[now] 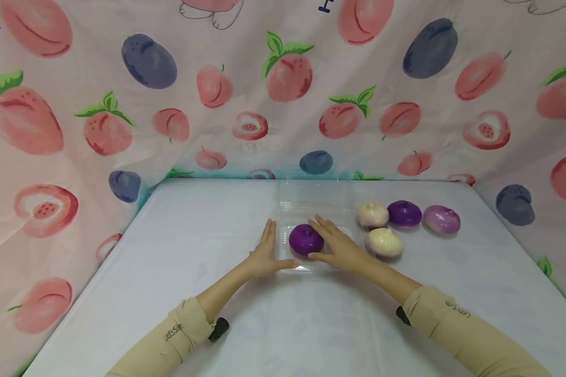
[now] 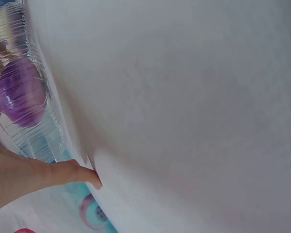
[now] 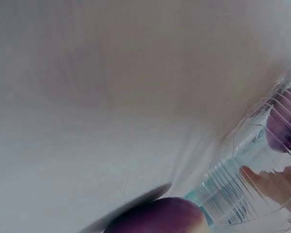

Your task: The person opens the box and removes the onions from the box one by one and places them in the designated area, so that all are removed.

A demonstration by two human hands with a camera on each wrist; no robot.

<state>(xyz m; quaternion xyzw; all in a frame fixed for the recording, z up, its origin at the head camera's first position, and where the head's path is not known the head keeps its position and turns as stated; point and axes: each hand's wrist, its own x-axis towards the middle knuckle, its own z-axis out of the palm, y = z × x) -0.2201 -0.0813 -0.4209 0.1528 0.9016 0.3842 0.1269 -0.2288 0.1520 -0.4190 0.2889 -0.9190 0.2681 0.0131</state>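
A purple onion [image 1: 305, 241] sits in the left part of an open clear plastic box [image 1: 287, 264] in the head view. My right hand [image 1: 341, 250] reaches over the box from the right, fingers and thumb on either side of the onion. My left hand [image 1: 264, 255] rests against the box's left side, fingers extended, thumb along the front edge. In the left wrist view, the onion [image 2: 22, 92] shows through the ribbed wall, and a finger [image 2: 72, 174] of my left hand touches the white surface outside. Through the plastic in the right wrist view, the onion [image 3: 285, 124] is partly cut off.
Right of the box lie two pale onions [image 1: 372, 215] [image 1: 384, 243], a dark purple onion [image 1: 404, 213] and a lighter purple one [image 1: 442, 219]. The box's clear lid [image 1: 315, 196] stands open behind it. A fruit-print cloth [image 1: 245, 84] hangs around the white table [image 1: 207, 220].
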